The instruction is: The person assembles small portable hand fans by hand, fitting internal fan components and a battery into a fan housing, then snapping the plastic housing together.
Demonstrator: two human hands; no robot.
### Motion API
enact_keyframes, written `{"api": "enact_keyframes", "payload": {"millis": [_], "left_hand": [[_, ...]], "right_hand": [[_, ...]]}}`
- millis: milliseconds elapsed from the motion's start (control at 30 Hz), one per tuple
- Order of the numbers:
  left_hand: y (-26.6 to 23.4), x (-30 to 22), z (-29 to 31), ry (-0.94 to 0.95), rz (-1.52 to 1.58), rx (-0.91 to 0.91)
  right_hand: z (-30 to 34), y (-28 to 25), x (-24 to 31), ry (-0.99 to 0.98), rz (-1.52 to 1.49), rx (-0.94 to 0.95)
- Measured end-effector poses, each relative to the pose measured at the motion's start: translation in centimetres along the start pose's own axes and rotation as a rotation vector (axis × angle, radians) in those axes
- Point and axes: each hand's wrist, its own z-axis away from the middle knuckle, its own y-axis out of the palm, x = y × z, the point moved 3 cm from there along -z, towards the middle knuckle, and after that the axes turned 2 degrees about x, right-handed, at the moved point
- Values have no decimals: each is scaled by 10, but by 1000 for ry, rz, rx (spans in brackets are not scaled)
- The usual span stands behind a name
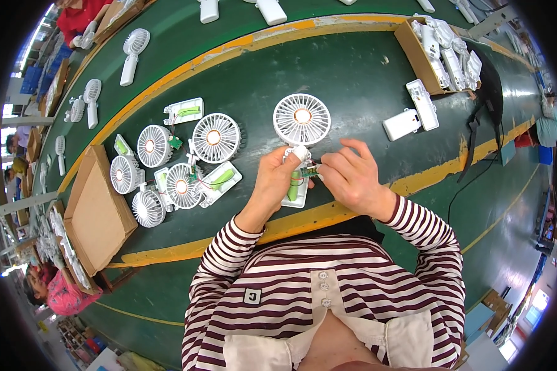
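Note:
A white handheld fan lies in front of me with its round grille facing up. Its handle is opened, and a green battery shows in the white shell. My left hand is closed on the fan's neck, thumb on top. Pinched in the fingers of my right hand is the edge of a small green circuit board with thin wires. Part of the board is hidden by those fingers.
Several opened fans lie to the left beside a cardboard box. Two white handle covers rest at the right, near a carton of white shells. A belt at the back carries finished-looking fans. Other people work at left.

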Motion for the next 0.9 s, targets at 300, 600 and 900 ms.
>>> {"api": "enact_keyframes", "payload": {"millis": [300,600,900], "left_hand": [[3,-3,2,49,137,-67],[1,0,5,83,89,-175],[3,-5,8,64,231,-37]], "right_hand": [[8,13,6,16,-29,-227],[3,17,8,12,-72,-242],[-5,13,6,9,-63,-113]]}}
